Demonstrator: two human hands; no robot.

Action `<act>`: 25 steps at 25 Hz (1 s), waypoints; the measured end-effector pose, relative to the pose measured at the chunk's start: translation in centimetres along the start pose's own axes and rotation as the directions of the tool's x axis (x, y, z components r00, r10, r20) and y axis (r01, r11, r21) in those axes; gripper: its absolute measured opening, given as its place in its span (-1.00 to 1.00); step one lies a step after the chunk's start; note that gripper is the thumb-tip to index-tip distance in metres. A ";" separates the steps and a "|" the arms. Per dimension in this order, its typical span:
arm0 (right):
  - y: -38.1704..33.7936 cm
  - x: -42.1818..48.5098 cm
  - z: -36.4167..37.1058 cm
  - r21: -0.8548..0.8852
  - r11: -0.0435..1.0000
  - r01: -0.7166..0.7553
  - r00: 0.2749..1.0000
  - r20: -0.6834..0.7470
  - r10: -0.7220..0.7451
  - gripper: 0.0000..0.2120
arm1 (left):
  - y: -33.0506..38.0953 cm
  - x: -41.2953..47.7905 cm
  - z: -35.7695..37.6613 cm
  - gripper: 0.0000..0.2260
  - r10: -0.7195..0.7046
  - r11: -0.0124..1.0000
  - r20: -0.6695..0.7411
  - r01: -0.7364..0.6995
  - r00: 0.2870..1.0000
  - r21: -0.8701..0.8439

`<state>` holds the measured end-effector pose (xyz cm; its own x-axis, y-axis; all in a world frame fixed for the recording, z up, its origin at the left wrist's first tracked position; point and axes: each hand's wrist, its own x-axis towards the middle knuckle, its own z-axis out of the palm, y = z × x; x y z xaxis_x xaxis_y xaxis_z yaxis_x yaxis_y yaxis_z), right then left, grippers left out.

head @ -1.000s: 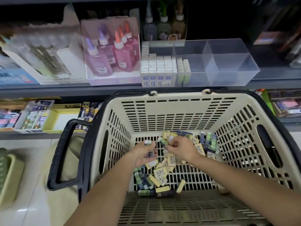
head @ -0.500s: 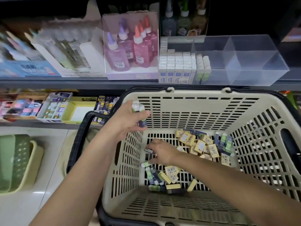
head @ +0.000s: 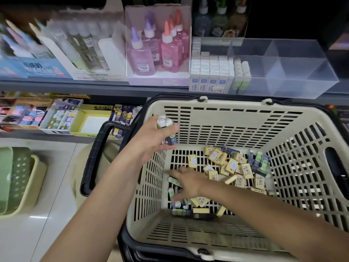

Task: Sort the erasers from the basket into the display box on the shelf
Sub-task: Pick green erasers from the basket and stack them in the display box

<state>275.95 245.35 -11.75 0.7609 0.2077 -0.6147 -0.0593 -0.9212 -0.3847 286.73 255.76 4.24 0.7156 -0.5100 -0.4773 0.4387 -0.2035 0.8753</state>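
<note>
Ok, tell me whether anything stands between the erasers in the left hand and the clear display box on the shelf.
Nothing visible does. The left hand holds the erasers over the left side of the basket, with open air up to the display box, whose top looks open. Its compartments to the right have room.

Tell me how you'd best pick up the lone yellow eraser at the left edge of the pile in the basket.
Pinch the yellow eraser across its two long sides, coming straight down from above. It lies flat, label up, on the basket floor, with gaps on both sides for fingertips. The right hand is nearest; the left hand holds erasers.
</note>
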 end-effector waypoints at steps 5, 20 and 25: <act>0.1 -1.1 2.0 -0.439 0.859 0.261 0.953 -0.025 -0.302 -0.45 | 0.0 -0.3 0.0 -0.76 -0.006 1.000 0.002 0.006 1.000 0.030; 10.5 -7.1 0.0 -0.468 0.871 0.151 0.988 0.087 -0.125 -0.28 | -0.4 -0.4 1.1 -0.79 -0.001 1.000 0.059 -0.001 0.998 0.030; 9.4 -6.4 0.2 -0.374 0.922 0.101 0.991 -0.044 -0.127 -0.51 | -0.6 -0.8 2.4 -0.81 -0.017 0.995 0.114 0.005 0.993 0.103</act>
<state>270.40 235.43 -11.58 0.7899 0.3082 -0.5302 0.2640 -0.9512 -0.1597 284.58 254.32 4.26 0.6416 -0.5984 -0.4798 0.3838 -0.2911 0.8763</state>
